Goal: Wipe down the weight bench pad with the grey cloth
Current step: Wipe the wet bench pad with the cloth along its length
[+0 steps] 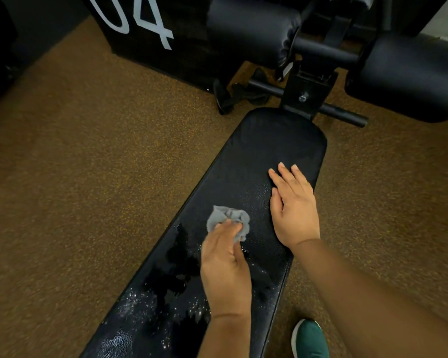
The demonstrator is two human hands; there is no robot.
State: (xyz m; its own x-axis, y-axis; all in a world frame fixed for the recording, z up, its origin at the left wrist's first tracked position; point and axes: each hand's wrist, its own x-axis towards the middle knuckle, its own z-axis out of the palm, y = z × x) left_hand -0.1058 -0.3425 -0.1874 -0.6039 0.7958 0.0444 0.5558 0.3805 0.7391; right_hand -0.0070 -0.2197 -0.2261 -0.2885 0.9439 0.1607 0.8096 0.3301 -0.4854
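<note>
A long black bench pad [269,151] runs from the bottom left up to the middle of the view. Wet patches and droplets glisten on its near half. A crumpled grey cloth [226,218] lies on the pad's middle, pressed down under the fingers of my left hand [224,264], which grips it. My right hand [292,208] rests flat on the pad's right side, fingers spread, holding nothing. The two hands are a short gap apart.
Brown speckled floor [75,189] surrounds the bench. Beyond the pad's far end stand a black metal frame with a crossbar [344,116] and padded rollers [251,29]. A black box marked "04" [150,21] is at the back left. A green shoe [309,339] is at the bottom right.
</note>
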